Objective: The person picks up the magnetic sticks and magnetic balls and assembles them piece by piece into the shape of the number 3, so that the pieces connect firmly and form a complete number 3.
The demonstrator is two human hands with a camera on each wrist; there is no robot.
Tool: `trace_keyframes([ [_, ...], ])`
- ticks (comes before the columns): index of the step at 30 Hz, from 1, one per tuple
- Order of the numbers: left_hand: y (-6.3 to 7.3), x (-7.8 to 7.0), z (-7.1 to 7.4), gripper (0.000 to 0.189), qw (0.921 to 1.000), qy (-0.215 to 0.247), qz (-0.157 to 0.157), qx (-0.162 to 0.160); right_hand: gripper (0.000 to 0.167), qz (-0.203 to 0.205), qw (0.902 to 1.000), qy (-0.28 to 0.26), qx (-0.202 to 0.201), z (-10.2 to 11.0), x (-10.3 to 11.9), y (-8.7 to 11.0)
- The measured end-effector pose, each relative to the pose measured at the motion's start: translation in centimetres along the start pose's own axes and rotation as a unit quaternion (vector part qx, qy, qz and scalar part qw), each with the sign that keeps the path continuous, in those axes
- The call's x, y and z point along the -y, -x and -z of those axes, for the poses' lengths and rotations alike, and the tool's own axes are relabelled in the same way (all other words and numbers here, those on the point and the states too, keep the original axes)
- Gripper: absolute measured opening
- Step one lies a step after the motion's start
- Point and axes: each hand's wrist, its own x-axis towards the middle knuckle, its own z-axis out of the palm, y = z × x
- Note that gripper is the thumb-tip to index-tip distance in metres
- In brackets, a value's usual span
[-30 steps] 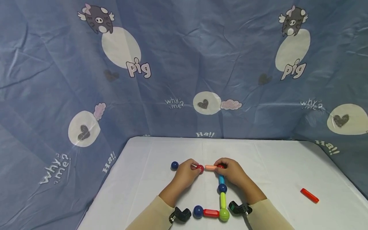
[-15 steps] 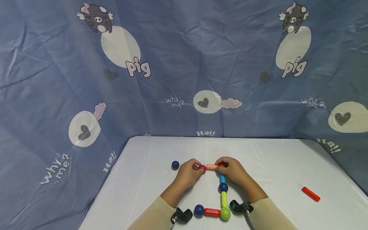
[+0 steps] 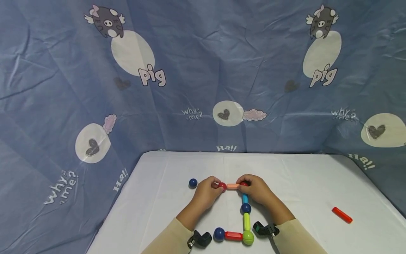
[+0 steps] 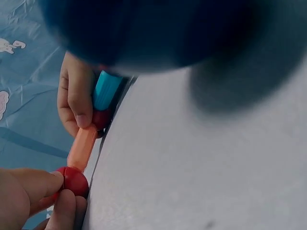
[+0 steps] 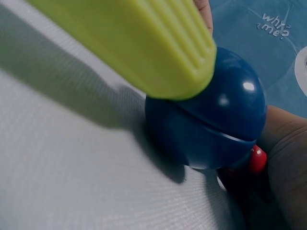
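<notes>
My left hand (image 3: 204, 192) pinches a red ball (image 4: 76, 182) between thumb and fingers. That ball touches the free end of an orange stick (image 3: 232, 186). At the stick's other end, my right hand (image 3: 255, 190) pinches it, fingertips beside a second red ball (image 4: 100, 119), which they partly hide. From this ball a light-blue stick (image 3: 245, 198) runs to a dark blue ball (image 3: 245, 208). A lime-green stick (image 3: 246, 221) follows, down to a lime-green ball (image 3: 248, 237). There a red stick (image 3: 233, 236) turns left to another dark blue ball (image 3: 219, 234).
A loose dark blue ball (image 3: 192, 183) lies left of my left hand. Far to the right, a single red stick (image 3: 342, 215) rests on the white table (image 3: 304, 183). Behind the table hangs a blue printed cloth (image 3: 190, 70).
The red ball in my left hand has moved slightly right, closing the small gap to the orange stick. My right hand keeps its hold in about the same place.
</notes>
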Motion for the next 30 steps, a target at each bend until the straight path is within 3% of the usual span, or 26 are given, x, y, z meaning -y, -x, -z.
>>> trace_keyframes([
  [13, -0.16, 0.43, -0.17, 0.020, 1.0000, 0.005, 0.000, 0.000, 0.011, 0.002, 0.9999, 0.010, 0.000, 0.02, 0.29, 0.18],
  [30, -0.17, 0.63, -0.14, 0.027, 0.9997, 0.022, 0.008, 0.012, 0.008, 0.000, 0.9997, -0.023, -0.001, 0.13, -0.02, -0.03],
])
